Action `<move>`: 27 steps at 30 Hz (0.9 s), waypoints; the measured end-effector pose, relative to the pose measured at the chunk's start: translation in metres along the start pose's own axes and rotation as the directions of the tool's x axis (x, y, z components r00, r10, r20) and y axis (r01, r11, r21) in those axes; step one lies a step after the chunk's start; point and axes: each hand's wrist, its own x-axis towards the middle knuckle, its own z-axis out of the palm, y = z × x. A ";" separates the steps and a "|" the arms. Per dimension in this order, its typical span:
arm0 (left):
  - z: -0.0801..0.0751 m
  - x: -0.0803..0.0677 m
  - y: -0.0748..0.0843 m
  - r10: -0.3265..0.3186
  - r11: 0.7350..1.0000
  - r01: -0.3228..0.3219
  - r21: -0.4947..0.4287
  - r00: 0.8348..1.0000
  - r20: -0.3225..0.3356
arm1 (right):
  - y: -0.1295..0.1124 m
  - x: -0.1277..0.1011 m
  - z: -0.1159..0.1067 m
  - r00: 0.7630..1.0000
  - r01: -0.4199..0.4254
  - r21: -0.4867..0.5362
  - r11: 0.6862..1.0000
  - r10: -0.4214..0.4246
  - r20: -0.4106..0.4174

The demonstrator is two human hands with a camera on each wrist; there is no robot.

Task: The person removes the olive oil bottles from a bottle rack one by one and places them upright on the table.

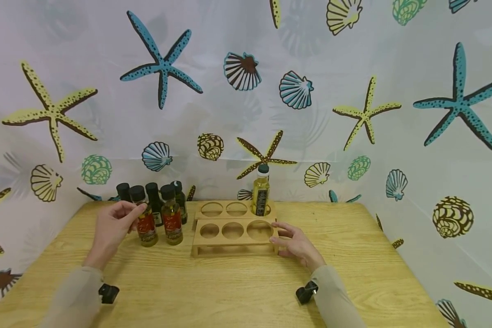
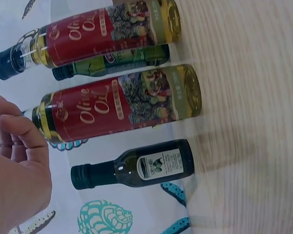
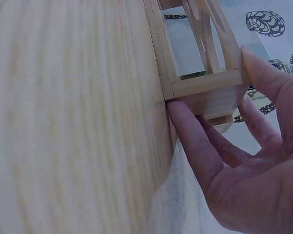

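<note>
My left hand (image 1: 112, 228) pinches the neck of a red-labelled olive oil bottle (image 1: 146, 228), which stands upright at the left; its cap is hidden by the fingers in the left wrist view. A second red-labelled olive oil bottle (image 1: 173, 223) stands to its right. Behind them are dark green bottles, one of them small with a pale label (image 2: 161, 165). At the right end of a two-tier wooden bottle rack (image 1: 233, 241), my right hand (image 1: 296, 246) holds the end piece, thumb and fingers touching it. One yellow oil bottle (image 1: 261, 191) stands in the back tier's right hole.
The wooden table (image 1: 229, 291) stretches in front of the rack and out to both sides. A patterned cloth (image 1: 246, 114) with starfish and shells hangs behind and along the sides. The front tier's round holes hold no bottles.
</note>
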 end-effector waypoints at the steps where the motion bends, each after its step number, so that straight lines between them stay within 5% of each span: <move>1: 0.002 -0.001 0.000 0.004 1.000 -0.004 0.001 1.000 0.010 | 0.000 0.000 0.000 1.000 -0.001 -0.001 1.000 0.001 0.000; 15: 0.036 -0.004 0.015 0.021 0.999 -0.016 -0.033 0.986 0.165 | 0.000 0.001 -0.002 1.000 0.006 -0.003 1.000 -0.006 0.008; 27: 0.066 -0.009 0.016 0.034 0.999 -0.029 -0.026 0.974 0.222 | 0.000 0.000 -0.003 1.000 0.014 -0.007 1.000 -0.013 0.013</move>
